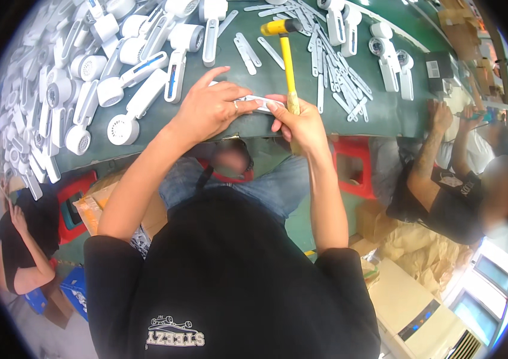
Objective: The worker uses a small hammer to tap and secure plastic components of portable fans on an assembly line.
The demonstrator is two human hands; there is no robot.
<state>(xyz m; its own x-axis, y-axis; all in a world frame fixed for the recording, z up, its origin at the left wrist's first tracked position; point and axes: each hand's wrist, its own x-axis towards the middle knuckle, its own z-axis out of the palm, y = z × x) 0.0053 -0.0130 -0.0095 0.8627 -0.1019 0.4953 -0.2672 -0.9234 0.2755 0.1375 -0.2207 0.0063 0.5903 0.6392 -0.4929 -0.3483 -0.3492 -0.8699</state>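
Both of my hands meet at the near edge of the green table [248, 127]. Between them is a slim white strip-shaped piece [259, 103], partly covered by fingers. My left hand [209, 110] is closed on its left part, with a ring on one finger. At its other end, the thumb and finger of my right hand [303, 124] pinch the piece. That same hand also keeps a hammer [287, 63] upright in its grip, with a yellow handle and a yellow-and-black head. Several loose pale flat strips [321, 69] lie beyond my hands.
White handheld devices with round grilled heads [123, 128] are heaped across the left side. More such devices [385, 57] lie at the right, near a dark box [440, 67]. A co-worker [445, 185] sits right, another person [23, 239] left. Red stools [354, 167] stand below.
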